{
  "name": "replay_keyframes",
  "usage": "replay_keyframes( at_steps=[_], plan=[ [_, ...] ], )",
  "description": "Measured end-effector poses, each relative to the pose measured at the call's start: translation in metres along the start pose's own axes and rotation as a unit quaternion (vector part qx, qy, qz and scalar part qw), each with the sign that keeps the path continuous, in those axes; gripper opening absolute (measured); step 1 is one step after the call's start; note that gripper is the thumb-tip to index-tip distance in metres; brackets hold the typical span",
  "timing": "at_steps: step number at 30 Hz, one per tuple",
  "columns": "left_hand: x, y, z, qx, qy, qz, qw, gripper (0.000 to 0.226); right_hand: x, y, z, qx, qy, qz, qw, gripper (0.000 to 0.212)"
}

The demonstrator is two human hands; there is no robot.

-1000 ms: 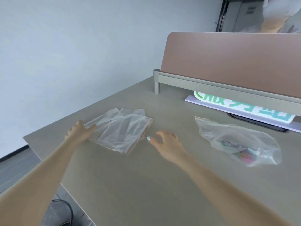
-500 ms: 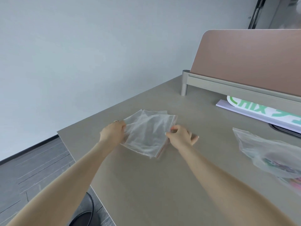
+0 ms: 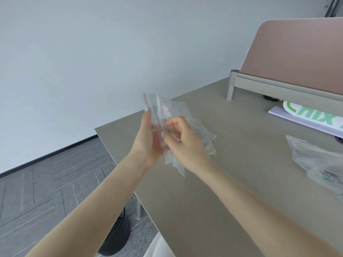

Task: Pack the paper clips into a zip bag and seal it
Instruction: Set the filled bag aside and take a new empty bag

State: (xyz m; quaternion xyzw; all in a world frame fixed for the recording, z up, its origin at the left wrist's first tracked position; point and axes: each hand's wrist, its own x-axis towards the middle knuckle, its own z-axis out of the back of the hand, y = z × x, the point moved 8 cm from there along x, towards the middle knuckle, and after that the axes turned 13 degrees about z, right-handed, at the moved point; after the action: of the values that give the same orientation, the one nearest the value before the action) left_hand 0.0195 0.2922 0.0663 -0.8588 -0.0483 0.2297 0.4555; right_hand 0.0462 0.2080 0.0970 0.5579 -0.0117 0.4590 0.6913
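Both my hands hold a stack of clear zip bags (image 3: 193, 125) with red seal lines, lifted above the desk's left corner. My left hand (image 3: 148, 141) supports the stack from the left with fingers nearly straight, its fingertips at the top edge. My right hand (image 3: 183, 143) has curled fingers that pinch the bags from the right. At the right edge of the desk lies a larger clear bag (image 3: 319, 164) holding colourful paper clips (image 3: 332, 178), only partly in view.
The grey desk (image 3: 241, 182) ends close to my left hand, with floor below. A brown divider panel (image 3: 300, 58) on a metal frame stands at the back right. A white sign with green letters (image 3: 306, 115) lies beneath it. A dark round base (image 3: 115, 236) sits under the desk.
Both hands closed in on the stack of zip bags and lifted it off the desk. The view swung left, so the bag of paper clips shifted to the right edge.
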Motion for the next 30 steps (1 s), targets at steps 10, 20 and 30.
replay_keyframes(
  at_steps=[10,20,30],
  plan=[
    [-0.071,0.007,0.038,-0.141,-0.067,-0.061,0.986,0.022,-0.085,0.014,-0.015,-0.126,0.157,0.158,0.967,0.125],
    [-0.128,0.012,0.05,0.133,-0.155,-0.184,0.961,0.065,-0.082,-0.028,0.0,0.161,0.017,-0.12,0.979,0.025],
    [-0.144,0.073,0.174,0.052,-0.15,0.095,0.983,0.054,-0.075,-0.02,-0.075,0.408,0.141,-0.264,0.863,0.012]
  ],
)
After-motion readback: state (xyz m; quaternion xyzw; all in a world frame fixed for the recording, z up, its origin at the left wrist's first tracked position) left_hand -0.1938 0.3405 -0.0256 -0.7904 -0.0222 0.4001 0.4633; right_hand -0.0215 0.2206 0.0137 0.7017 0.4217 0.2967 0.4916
